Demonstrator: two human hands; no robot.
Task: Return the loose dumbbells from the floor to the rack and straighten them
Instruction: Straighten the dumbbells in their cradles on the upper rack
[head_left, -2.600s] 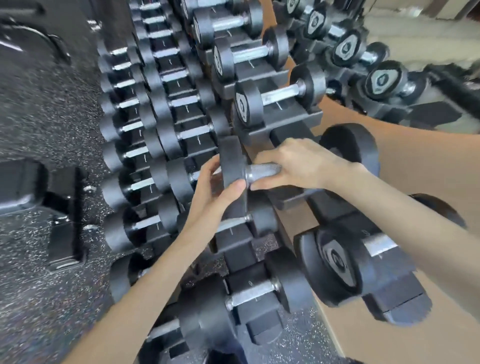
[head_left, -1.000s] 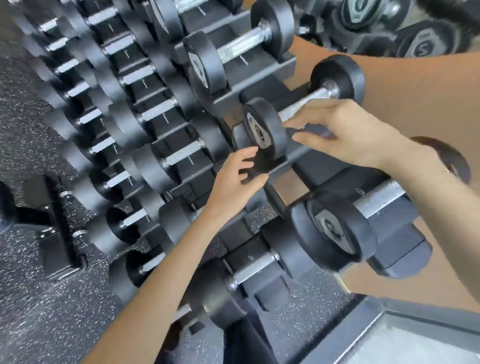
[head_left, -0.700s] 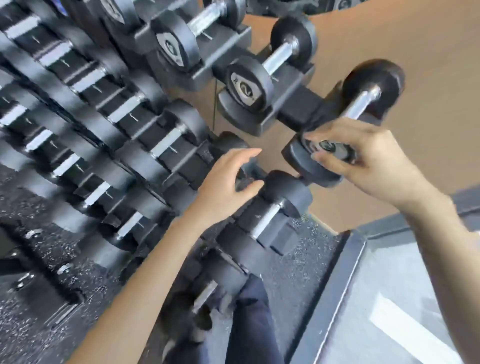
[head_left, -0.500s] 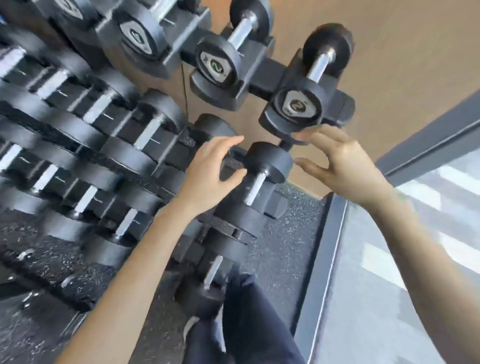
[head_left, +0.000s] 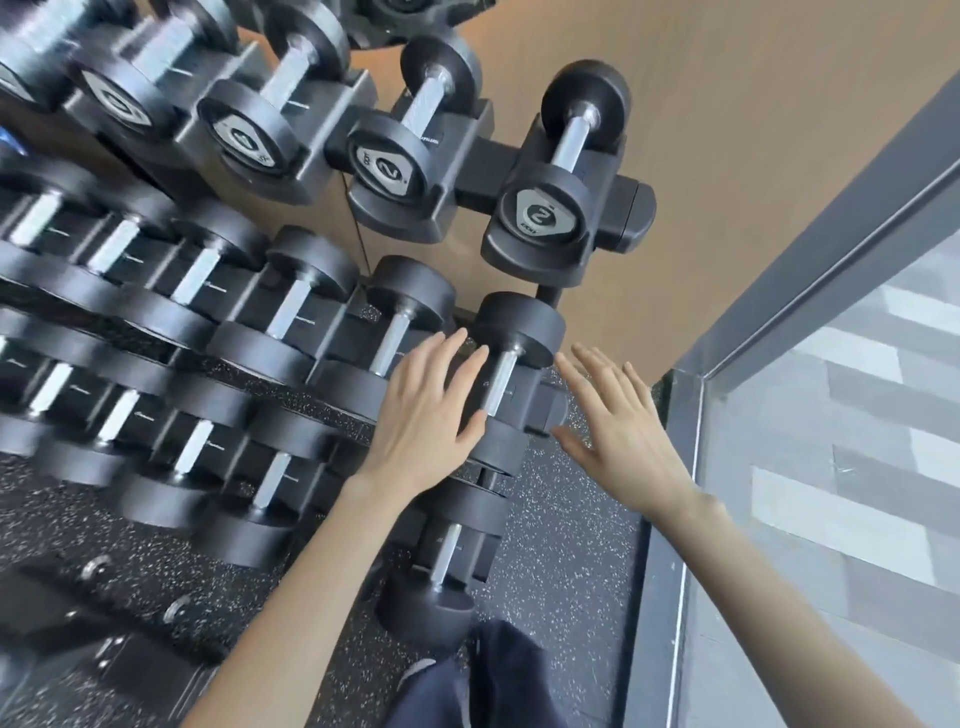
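Observation:
A three-tier rack holds rows of black dumbbells with steel handles. The last dumbbell of the top tier, marked 2, lies in its end cradle. Below it, the end dumbbell of the middle tier sits between my hands. My left hand hovers flat with spread fingers just left of its handle, over the neighbouring dumbbell. My right hand is open with straight fingers just right of it, holding nothing. Whether either hand touches a dumbbell is unclear.
A small dumbbell lies at the end of the bottom tier above my dark trouser leg. Speckled black rubber floor runs to a grey frame and glass panel on the right. A tan wall stands behind the rack.
My right hand let go of the top-tier end dumbbell, now lying in its cradle, and dropped down beside the middle tier. The view swung right and down. My left hand opened flat.

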